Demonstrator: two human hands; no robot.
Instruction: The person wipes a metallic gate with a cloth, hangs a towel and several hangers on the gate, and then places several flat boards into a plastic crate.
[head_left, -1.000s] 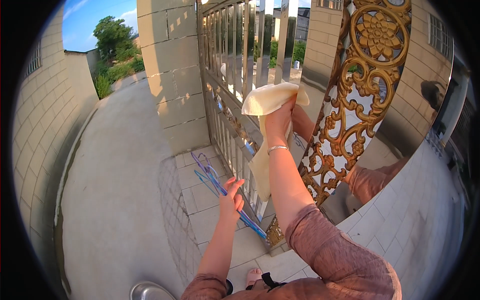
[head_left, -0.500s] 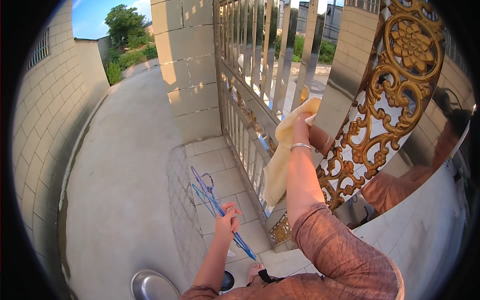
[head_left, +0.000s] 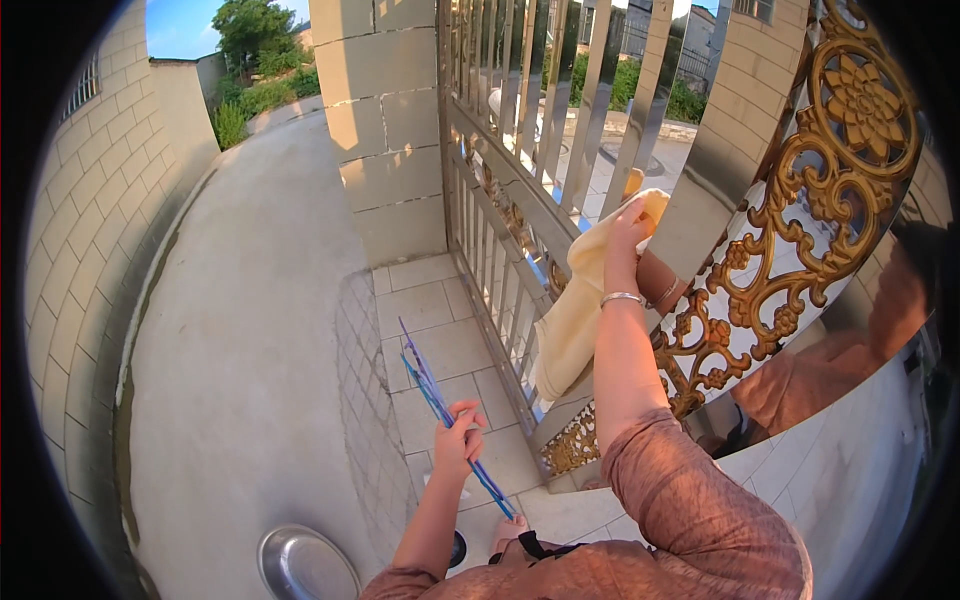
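Several thin clothes hangers (head_left: 427,390), blue and purple, are gripped in my left hand (head_left: 459,440). They slant across the hand, seen nearly edge-on, with their lower ends near my foot. Out ahead to the right, my right hand (head_left: 630,228) is closed on a cream cloth (head_left: 573,325). The cloth hangs down from that hand against the shiny metal gate (head_left: 520,185). Part of the fingers is hidden by the cloth and the hand's angle. A mirrored reflection of the hand and bracelet shows in the polished panel beside it.
Gold scrollwork (head_left: 790,235) covers the gate's right side. A tiled pillar (head_left: 395,130) stands at the gate's far end. On the ground at the lower left lies a round metal basin (head_left: 308,565). A concrete lane (head_left: 240,350) runs along a brick wall (head_left: 85,220).
My right hand has moved slightly right along the gate, carrying the cloth. In my left hand the hangers have turned from a spread loop to a narrow, edge-on bundle.
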